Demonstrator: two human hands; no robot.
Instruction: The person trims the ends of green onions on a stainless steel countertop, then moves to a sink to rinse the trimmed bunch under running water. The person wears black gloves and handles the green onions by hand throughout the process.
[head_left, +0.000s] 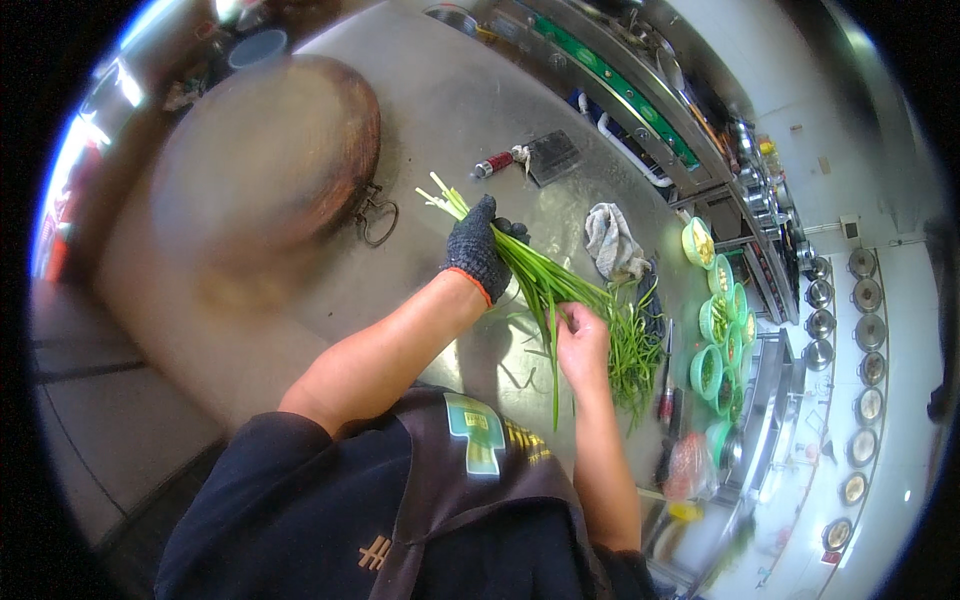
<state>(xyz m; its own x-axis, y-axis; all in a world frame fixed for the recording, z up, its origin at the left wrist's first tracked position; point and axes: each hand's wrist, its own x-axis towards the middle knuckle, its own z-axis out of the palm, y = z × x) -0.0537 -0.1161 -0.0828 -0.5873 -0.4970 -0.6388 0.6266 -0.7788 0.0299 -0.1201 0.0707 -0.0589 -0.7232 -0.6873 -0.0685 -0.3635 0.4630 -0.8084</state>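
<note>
In a dark knitted glove with an orange cuff, my left hand (478, 251) is closed around a bundle of long green garlic chives (544, 271). Their pale stem ends stick out past the thumb, and the leaves fan toward my right. My bare right hand (585, 343) pinches leaves partway along the bundle; its fingertips are partly hidden among them. Beside that hand, a loose heap of chive leaves (636, 352) lies on the stainless steel table (435, 112). A few stray bits are scattered below the bundle.
A thick round wooden chopping block (352, 150) with a metal ring stands at left. Beyond my hands lie a cleaver (553, 157) and a crumpled cloth (613, 234). A knife with a red handle (666, 405), several green bowls of food (706, 372) and a plastic bag (688, 466) are at right.
</note>
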